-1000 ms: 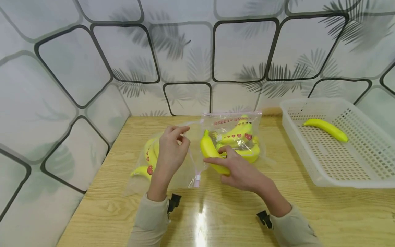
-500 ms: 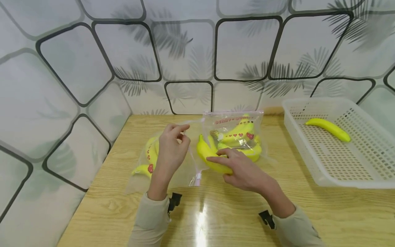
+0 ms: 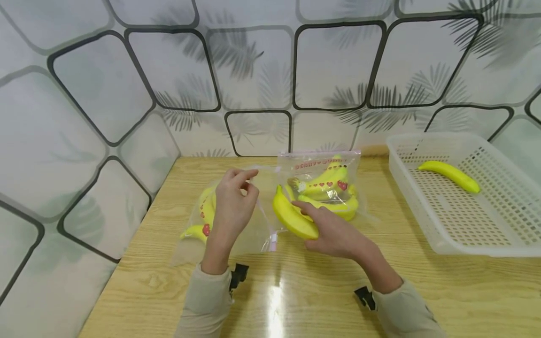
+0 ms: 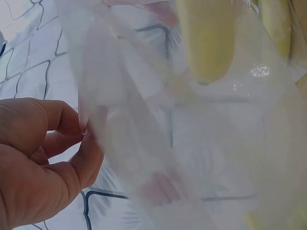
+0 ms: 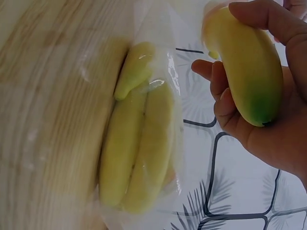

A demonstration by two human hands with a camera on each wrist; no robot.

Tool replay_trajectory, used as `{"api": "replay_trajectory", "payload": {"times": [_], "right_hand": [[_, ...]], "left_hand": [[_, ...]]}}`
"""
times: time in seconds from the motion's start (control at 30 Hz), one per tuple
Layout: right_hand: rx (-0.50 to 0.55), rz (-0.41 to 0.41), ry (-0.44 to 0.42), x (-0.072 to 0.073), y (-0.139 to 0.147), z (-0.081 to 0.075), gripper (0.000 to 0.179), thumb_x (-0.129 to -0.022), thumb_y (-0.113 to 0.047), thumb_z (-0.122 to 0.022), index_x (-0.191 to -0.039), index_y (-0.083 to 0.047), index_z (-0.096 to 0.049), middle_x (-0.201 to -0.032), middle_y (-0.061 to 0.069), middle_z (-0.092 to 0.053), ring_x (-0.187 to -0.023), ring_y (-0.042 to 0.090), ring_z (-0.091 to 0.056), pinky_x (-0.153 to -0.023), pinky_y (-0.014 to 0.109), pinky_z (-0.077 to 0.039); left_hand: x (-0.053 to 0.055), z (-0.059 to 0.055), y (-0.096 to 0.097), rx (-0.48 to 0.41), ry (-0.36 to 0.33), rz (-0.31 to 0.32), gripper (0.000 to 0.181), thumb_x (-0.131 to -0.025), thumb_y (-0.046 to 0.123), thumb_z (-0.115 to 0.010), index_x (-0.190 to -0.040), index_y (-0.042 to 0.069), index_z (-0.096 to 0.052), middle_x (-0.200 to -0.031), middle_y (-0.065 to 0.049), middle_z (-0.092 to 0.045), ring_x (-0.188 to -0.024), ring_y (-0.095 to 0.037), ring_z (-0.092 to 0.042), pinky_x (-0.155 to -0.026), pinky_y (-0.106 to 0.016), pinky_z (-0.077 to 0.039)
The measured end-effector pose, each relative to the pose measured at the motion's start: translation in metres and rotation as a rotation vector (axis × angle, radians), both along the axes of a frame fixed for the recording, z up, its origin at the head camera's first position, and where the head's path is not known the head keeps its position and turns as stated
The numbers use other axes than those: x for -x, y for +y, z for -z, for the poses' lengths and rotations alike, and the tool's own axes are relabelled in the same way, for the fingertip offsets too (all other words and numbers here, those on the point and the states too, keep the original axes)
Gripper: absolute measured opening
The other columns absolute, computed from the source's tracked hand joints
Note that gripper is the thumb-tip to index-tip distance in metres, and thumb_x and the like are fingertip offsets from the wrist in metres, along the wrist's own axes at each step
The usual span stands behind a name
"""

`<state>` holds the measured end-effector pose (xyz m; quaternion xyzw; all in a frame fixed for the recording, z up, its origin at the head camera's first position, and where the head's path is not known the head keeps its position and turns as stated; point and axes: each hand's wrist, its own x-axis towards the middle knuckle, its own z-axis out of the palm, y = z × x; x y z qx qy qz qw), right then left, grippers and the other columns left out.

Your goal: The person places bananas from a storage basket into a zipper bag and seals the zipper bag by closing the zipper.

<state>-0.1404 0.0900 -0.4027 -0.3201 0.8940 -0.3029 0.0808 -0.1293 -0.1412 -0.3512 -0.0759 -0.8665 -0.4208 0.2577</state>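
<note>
Head view: raised left hand [image 3: 235, 202] pinches clear bag [image 3: 253, 237]; inward-angled right hand [image 3: 336, 232] grips banana [image 3: 291, 216].

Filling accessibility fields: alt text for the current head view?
A person's right hand holds a yellow banana near a clear bag of bananas, while the left hand pinches a second clear bag. At picture right, a single banana lies in a white perforated basket on a wooden table.
</note>
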Motion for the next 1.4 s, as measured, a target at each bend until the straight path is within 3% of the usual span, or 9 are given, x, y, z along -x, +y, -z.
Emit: {"api": "replay_trajectory", "payload": {"times": [0.17, 0.43, 0.6, 0.8, 1.0, 1.17, 1.4], "right_hand": [[0.021, 0.014, -0.063, 0.002, 0.0, 0.002, 0.088, -0.074, -0.012, -0.073, -0.153, -0.015, -0.033, -0.133, 0.018, -0.06, -0.076, 0.014, -0.049, -0.075, 0.033, -0.044], [0.048, 0.042, -0.042, 0.005, -0.003, 0.005, 0.08, -0.079, -0.017, -0.078, -0.15, -0.012, -0.04, -0.124, 0.014, -0.066, -0.095, 0.017, -0.058, -0.082, 0.036, -0.047], [0.034, 0.095, 0.006, 0.007, -0.003, 0.009, 0.073, -0.08, -0.022, -0.081, -0.145, -0.01, -0.047, -0.123, 0.013, -0.067, -0.11, 0.025, -0.063, -0.091, 0.044, -0.051], [0.016, 0.198, 0.087, 0.009, -0.004, 0.013, 0.058, -0.079, -0.032, -0.083, -0.127, -0.007, -0.063, -0.116, 0.007, -0.07, -0.096, 0.021, -0.063, -0.081, 0.04, -0.051], [-0.015, 0.322, 0.089, 0.01, -0.002, 0.014, 0.056, -0.078, -0.043, -0.082, -0.117, -0.005, -0.067, -0.099, 0.004, -0.067, -0.078, 0.018, -0.052, -0.066, 0.031, -0.039], [0.034, 0.295, 0.059, 0.012, -0.003, 0.015, 0.055, -0.08, -0.039, -0.081, -0.12, -0.003, -0.065, -0.098, 0.004, -0.064, -0.08, 0.019, -0.05, -0.068, 0.032, -0.038], [0.137, 0.173, 0.023, 0.013, -0.002, 0.019, 0.054, -0.089, -0.022, -0.075, -0.132, 0.004, -0.056, -0.121, 0.015, -0.062, -0.104, 0.027, -0.055, -0.086, 0.043, -0.044]], "left_hand": [[-0.001, 0.0, 0.0, -0.006, 0.006, 0.012, 0.032, -0.085, -0.009, -0.055, -0.112, -0.004, -0.073, -0.099, -0.017, -0.061, -0.077, -0.024, -0.062, -0.048, -0.019, -0.038], [0.0, 0.0, 0.001, -0.003, 0.008, 0.014, 0.033, -0.085, -0.01, -0.055, -0.112, -0.004, -0.073, -0.098, -0.017, -0.061, -0.076, -0.023, -0.06, -0.047, -0.019, -0.036], [0.0, -0.001, -0.001, 0.006, 0.015, 0.009, 0.033, -0.086, -0.01, -0.055, -0.113, -0.003, -0.073, -0.099, -0.017, -0.061, -0.076, -0.023, -0.06, -0.048, -0.019, -0.038], [-0.001, -0.002, -0.002, -0.003, 0.024, 0.011, 0.033, -0.085, -0.01, -0.055, -0.113, -0.003, -0.073, -0.099, -0.019, -0.062, -0.076, -0.023, -0.06, -0.049, -0.019, -0.038], [-0.001, -0.003, -0.004, -0.015, 0.032, 0.008, 0.033, -0.085, -0.01, -0.056, -0.113, -0.003, -0.073, -0.098, -0.018, -0.061, -0.077, -0.023, -0.061, -0.048, -0.019, -0.038], [-0.001, -0.003, -0.005, -0.017, 0.032, 0.008, 0.033, -0.086, -0.009, -0.055, -0.113, -0.002, -0.073, -0.099, -0.016, -0.061, -0.078, -0.023, -0.061, -0.047, -0.018, -0.039], [-0.001, -0.004, -0.006, -0.029, 0.034, 0.007, 0.032, -0.087, -0.009, -0.055, -0.113, -0.002, -0.073, -0.099, -0.016, -0.062, -0.078, -0.023, -0.062, -0.046, -0.018, -0.039]]}}
